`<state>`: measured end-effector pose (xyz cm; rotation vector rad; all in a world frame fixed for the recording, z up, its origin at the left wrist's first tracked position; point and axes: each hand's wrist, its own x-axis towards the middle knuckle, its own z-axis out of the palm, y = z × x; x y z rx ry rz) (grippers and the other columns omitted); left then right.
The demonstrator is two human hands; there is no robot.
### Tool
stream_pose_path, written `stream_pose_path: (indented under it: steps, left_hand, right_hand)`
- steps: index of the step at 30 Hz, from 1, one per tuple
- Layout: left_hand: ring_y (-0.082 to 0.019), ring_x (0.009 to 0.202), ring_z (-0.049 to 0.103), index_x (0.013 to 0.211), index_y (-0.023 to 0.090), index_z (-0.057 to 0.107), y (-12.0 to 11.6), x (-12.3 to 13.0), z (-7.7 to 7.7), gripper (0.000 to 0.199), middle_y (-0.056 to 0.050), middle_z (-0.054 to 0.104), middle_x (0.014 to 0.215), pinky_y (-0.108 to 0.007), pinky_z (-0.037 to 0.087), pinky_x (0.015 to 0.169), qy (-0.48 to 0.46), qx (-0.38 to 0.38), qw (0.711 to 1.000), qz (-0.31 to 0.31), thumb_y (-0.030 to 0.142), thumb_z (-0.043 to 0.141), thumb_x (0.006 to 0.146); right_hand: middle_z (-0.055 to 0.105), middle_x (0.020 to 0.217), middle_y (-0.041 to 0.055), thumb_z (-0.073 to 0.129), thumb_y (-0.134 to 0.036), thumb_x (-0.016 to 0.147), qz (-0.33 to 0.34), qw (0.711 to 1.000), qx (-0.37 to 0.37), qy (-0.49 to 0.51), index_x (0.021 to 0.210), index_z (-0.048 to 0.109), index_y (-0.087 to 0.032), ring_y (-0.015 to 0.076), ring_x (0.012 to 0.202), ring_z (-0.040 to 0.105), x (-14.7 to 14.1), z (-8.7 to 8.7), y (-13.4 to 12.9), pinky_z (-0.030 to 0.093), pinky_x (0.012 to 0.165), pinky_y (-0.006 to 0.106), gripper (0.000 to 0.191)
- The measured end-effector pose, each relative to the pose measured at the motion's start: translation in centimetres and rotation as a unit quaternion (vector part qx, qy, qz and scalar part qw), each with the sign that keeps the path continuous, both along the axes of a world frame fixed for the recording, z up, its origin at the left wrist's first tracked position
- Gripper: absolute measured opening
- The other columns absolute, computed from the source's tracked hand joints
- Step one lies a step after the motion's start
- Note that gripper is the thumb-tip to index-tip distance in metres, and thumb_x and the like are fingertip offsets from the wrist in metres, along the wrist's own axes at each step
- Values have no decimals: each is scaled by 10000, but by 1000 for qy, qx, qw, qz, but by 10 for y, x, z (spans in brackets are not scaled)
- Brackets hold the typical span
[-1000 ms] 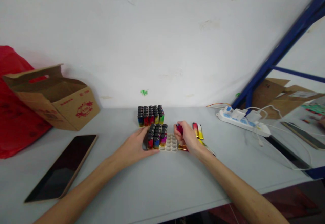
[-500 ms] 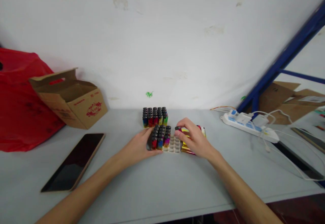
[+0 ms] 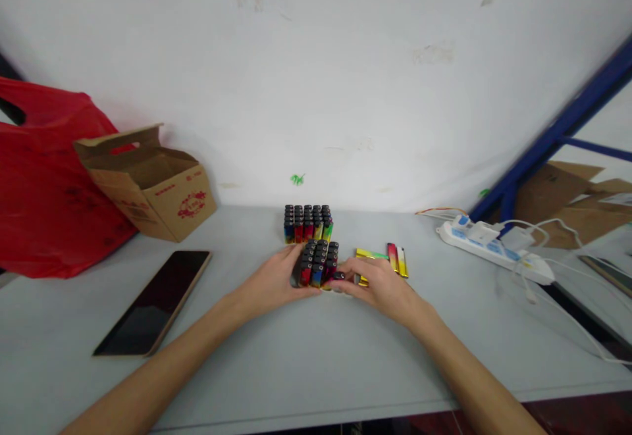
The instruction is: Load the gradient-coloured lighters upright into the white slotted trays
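Upright lighters (image 3: 317, 264) with black tops and shiny coloured bodies stand in rows in a pale tray (image 3: 338, 291), which is mostly hidden. My left hand (image 3: 276, 280) is closed around the left side of this tray and its lighters. A single lighter (image 3: 339, 276) is pinched between the fingers of my right hand (image 3: 385, 285), at the tray's front right part. That hand covers most of the tray's right side. Loose shiny lighters (image 3: 397, 260) lie on the table just beyond and right of my right hand.
Behind the tray stands a block of several upright lighters (image 3: 308, 224). A dark tablet (image 3: 155, 303), an open cardboard box (image 3: 170, 198) and a red bag (image 3: 54, 185) are on the left. To the right are a white power strip (image 3: 494, 251) with cables and a blue frame (image 3: 548, 129).
My right hand has moved left and toward me, bringing its lighter over the tray's front right part. More of the loose lighters show now. The view has shifted slightly; my left hand keeps its hold.
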<state>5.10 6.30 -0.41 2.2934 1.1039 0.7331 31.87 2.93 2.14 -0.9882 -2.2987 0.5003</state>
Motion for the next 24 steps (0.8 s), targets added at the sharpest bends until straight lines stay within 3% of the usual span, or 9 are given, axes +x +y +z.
stream_pose_path:
  steps: [6, 11, 14, 15, 18, 20, 22, 24]
  left_hand:
    - [-345, 1275, 696, 1380, 229, 613, 1, 1, -1, 666, -120, 724, 1378, -471, 565, 1126, -6, 10, 1000, -4, 524, 854, 834]
    - [-345, 1279, 702, 1397, 237, 611, 1, 0, -2, 674, -120, 723, 1390, -472, 563, 1129, 3, 4, 1000, 1, 549, 836, 843]
    - [-366, 1322, 684, 1444, 230, 592, 4, -2, -8, 750, -138, 706, 1438, -503, 542, 1166, 9, 10, 1000, 13, 598, 831, 836]
    - [-380, 1338, 676, 1464, 219, 583, 5, -3, -10, 803, -149, 695, 1461, -519, 530, 1184, 12, 14, 1000, 20, 622, 838, 818]
    - [-425, 1364, 659, 1497, 184, 581, 9, -4, -16, 924, -181, 671, 1509, -554, 508, 1217, 21, 12, 999, 38, 668, 859, 761]
    - [-452, 1358, 661, 1488, 190, 605, 11, -4, -17, 939, -185, 671, 1513, -574, 517, 1213, 19, 5, 999, 46, 668, 873, 726]
    - [-469, 1346, 667, 1476, 196, 622, 12, -4, -16, 940, -188, 676, 1506, -586, 529, 1201, 17, -2, 999, 51, 659, 886, 701]
    - [-471, 1334, 675, 1476, 180, 618, 12, -4, -14, 946, -199, 680, 1496, -586, 537, 1192, 21, -12, 998, 51, 649, 887, 700]
  right_hand:
    - [784, 902, 78, 541, -556, 1105, -1, 998, 42, -53, 1096, 743, -222, 219, 817, 726, -3, -5, 1, 499, 742, 308, 391]
    - [735, 716, 67, 608, -613, 1053, -50, 988, 90, -114, 791, 702, -206, 206, 664, 655, -12, -16, 7, 452, 728, 328, 493]
    - [744, 728, 53, 602, -638, 1050, -40, 987, 83, -132, 801, 701, -216, 208, 686, 667, 5, -11, 14, 437, 740, 324, 499]
    - [744, 736, 50, 568, -622, 1074, -65, 986, 72, -132, 815, 705, -219, 209, 699, 674, 15, -7, 18, 429, 731, 318, 498]
    - [736, 741, 58, 429, -488, 1159, -237, 960, 41, -141, 864, 714, -214, 213, 718, 687, 54, 3, 30, 410, 710, 314, 493]
    - [778, 824, 70, 502, -366, 1136, -320, 934, 6, -157, 1032, 740, -197, 227, 798, 722, 78, 4, 38, 440, 748, 311, 310]
    - [815, 991, 105, 580, -246, 1078, -355, 914, -33, -192, 1194, 728, -166, 243, 936, 747, 96, 0, 45, 475, 828, 313, 205]
    - [815, 1089, 135, 612, -224, 1049, -373, 899, -66, -221, 1301, 699, -137, 264, 1038, 747, 106, -5, 47, 495, 887, 326, 281]
